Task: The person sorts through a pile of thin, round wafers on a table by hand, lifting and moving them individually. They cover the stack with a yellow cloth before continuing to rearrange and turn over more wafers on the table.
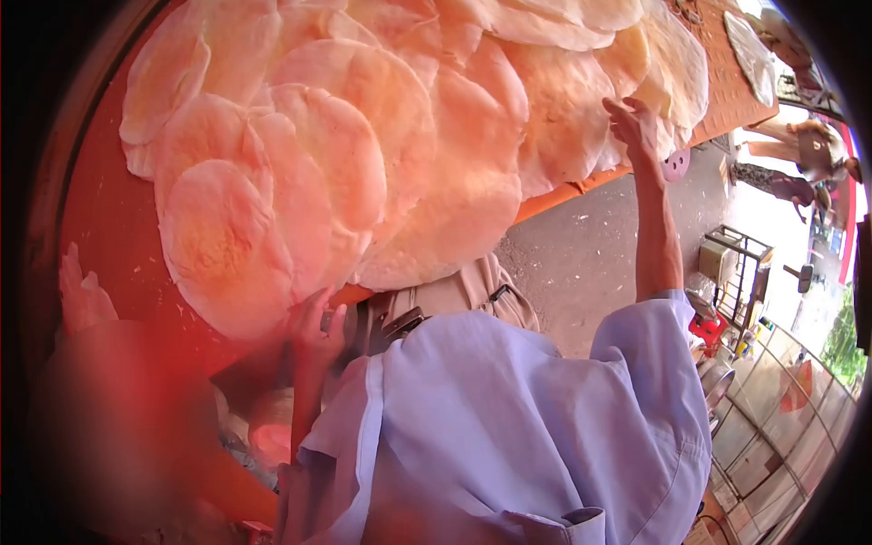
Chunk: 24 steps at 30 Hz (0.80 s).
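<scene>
Many thin, pale flatbreads (pixel 363 136) overlap in a wide layer on the orange-red table (pixel 109 200). My right hand (pixel 634 127) reaches out to the right edge of this layer, fingers spread, over the breads near the table's side. Close to my body, my left hand (pixel 318 331) is at the near edge of the layer, its thumb and fingers apart beside the lowest bread (pixel 222 236). Both arms come out of a light blue shirt (pixel 518 409).
At the left edge another person's hand (pixel 86 295) shows beside the table, partly behind a red blur. Grey floor (pixel 581 254) lies right of the table. Farther right are a metal frame stand (pixel 740 272), a wire-grid panel (pixel 781 427) and standing people (pixel 804 150).
</scene>
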Tool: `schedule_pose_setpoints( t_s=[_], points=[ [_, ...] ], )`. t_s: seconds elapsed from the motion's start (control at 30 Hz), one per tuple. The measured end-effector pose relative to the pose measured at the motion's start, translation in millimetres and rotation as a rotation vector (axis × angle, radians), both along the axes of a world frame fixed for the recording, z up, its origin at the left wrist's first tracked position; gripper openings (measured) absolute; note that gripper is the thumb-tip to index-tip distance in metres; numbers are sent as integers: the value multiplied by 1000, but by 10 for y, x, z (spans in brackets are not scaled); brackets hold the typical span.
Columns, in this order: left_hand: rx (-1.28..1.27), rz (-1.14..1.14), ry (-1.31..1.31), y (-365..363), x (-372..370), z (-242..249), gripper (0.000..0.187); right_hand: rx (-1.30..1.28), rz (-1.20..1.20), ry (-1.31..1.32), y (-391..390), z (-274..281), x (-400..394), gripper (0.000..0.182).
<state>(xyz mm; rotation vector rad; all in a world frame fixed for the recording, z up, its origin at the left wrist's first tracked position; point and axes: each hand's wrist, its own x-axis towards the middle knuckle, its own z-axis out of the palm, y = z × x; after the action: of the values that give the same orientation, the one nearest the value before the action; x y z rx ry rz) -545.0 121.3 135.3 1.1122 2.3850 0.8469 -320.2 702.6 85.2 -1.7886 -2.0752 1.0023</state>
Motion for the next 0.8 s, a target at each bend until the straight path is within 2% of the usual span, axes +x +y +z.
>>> schedule_pose_setpoints(
  t_s=[0.03, 0.1, 0.13, 0.23, 0.27, 0.33, 0.43, 0.47, 0.63, 0.73, 0.8],
  points=[
    [44, -26, 53, 37, -45, -26, 33, -308, -100, 199, -12, 164, -93, 47],
    [125, -78, 153, 53, -102, -61, 32, -375, -58, 200, -8, 172, -76, 39],
    [120, -70, 152, 45, -112, -86, 35, -343, 3, 93, 30, 109, -41, 37],
    [130, -150, 331, 201, -195, -61, 41, -264, 17, 118, -88, 176, -91, 37],
    [71, -170, 324, 206, -198, -156, 55, -250, -7, 139, -180, 315, -126, 35],
    [32, -181, 348, 347, -192, -190, 63, -211, -58, 181, -498, 750, -274, 33],
    [36, -169, 358, 414, -187, -269, 73, -254, -35, 414, -645, 938, -235, 30],
    [53, -159, 362, 454, -199, -314, 76, -243, -1, 401, -565, 952, -159, 34],
    [93, -149, 362, 358, -193, -396, 77, 48, -3, 608, -960, 2131, -199, 43],
    [89, -127, 369, 409, -164, -413, 73, 196, 96, 495, -909, 2728, -245, 43],
    [86, -124, 382, 456, -157, -410, 71, 283, 236, 338, -852, 3004, -590, 35]
  ],
)
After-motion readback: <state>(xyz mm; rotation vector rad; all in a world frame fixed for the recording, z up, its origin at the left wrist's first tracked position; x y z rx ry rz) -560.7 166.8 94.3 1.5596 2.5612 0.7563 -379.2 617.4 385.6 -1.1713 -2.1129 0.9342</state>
